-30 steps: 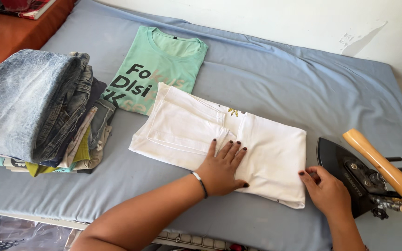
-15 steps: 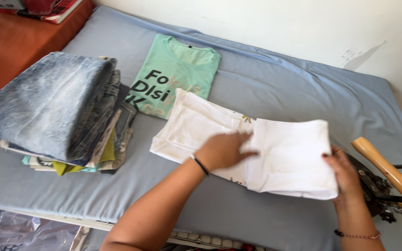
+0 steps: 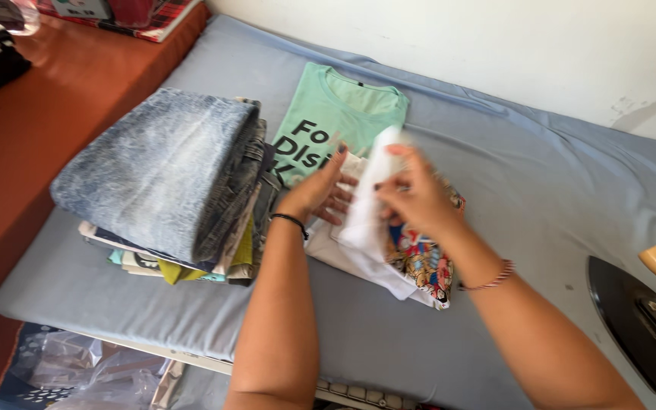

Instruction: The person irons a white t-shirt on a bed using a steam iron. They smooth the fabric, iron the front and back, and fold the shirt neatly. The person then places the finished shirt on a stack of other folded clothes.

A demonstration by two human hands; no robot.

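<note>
A white shirt (image 3: 364,220) with a colourful cartoon print lies on the blue-grey padded surface (image 3: 540,190), folded over so the print faces up on its right half. My right hand (image 3: 411,193) holds up a fold of its white cloth, blurred with motion. Just left of that fold, my left hand (image 3: 319,191) presses flat on the shirt with fingers spread; a black band circles that wrist. Behind the hands lies a folded mint-green shirt (image 3: 339,121) with dark lettering.
A stack of folded clothes topped by pale washed jeans (image 3: 165,171) sits at the left. A black iron with a wooden handle (image 3: 647,315) rests at the right edge. An orange-brown floor (image 3: 47,114) runs along the left, a white wall behind.
The white shirt has been folded in from the right, showing its printed side. My right hand moved from the shirt's right end to the middle, lifting cloth. The view shifted left.
</note>
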